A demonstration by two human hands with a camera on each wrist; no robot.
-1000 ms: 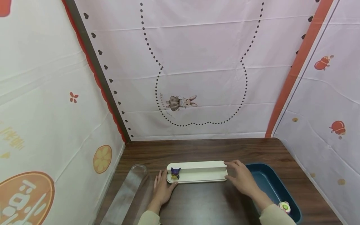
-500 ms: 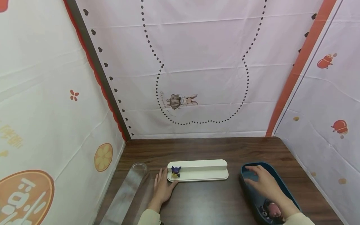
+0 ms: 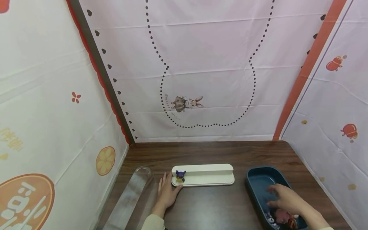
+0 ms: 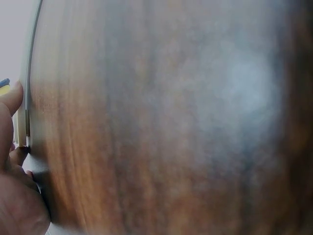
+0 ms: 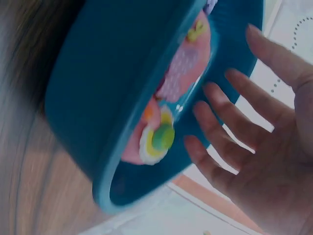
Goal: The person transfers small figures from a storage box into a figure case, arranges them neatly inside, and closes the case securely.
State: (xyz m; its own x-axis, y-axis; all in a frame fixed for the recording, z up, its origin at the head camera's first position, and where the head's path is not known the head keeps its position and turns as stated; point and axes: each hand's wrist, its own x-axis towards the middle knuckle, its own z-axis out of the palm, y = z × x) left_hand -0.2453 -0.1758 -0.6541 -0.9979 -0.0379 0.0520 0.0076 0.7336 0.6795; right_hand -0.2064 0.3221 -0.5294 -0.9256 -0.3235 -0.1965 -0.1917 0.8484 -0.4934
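Note:
A cream display stand (image 3: 210, 180) with a raised back step lies on the table. A small purple figurine (image 3: 180, 175) with pointed ears and some yellow stands at its left end. My left hand (image 3: 167, 194) rests against that end, thumb along the front edge and fingers by the left side. In the left wrist view, the thumb touches the stand's edge. My right hand (image 3: 287, 199) hovers over a blue tray (image 3: 249, 188), fingers spread and slightly bent, holding nothing. Within the tray lie several colourful figurines (image 5: 188, 68), one with a green, yellow and white disc (image 5: 159, 139).
A long clear plastic cover (image 3: 127, 198) lies on the left of the brown wooden table (image 3: 207, 150). Printed cloth walls (image 3: 207, 80) enclose the table at the back and both sides.
My right hand has left the stand's right end and moved right and nearer, over the blue tray. My left hand and the purple figurine have stayed in place.

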